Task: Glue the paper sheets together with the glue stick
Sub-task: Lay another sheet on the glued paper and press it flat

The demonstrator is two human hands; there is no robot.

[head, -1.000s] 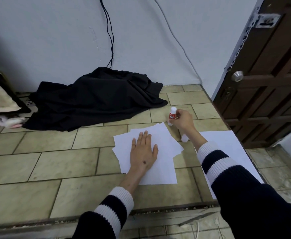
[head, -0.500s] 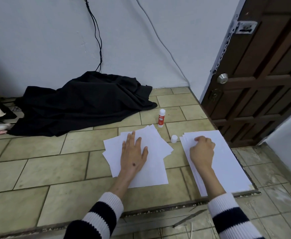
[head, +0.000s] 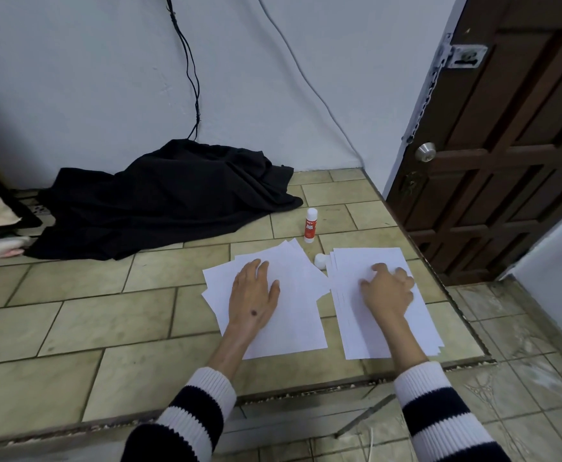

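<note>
Now: hands on two paper stacks, glue stick set aside.

Left hand (head: 254, 295) lies flat, fingers spread and extended, pinning the fanned stack of glued sheets (head: 293, 315) to the tiled surface (head: 106, 315). Right hand (head: 388, 290) rests on the loose sheet stack (head: 406, 331), fingers curled toward the top sheet; whether they pinch it cannot be told. From the right hand, the glued stack lies at nine o'clock, its long axis running roughly six to twelve, so the next sheet probably travels leftward. Glue stick (head: 311, 226) stands upright at eleven o'clock from the right hand, uncapped, its cap (head: 321, 260) between the stacks.
</note>
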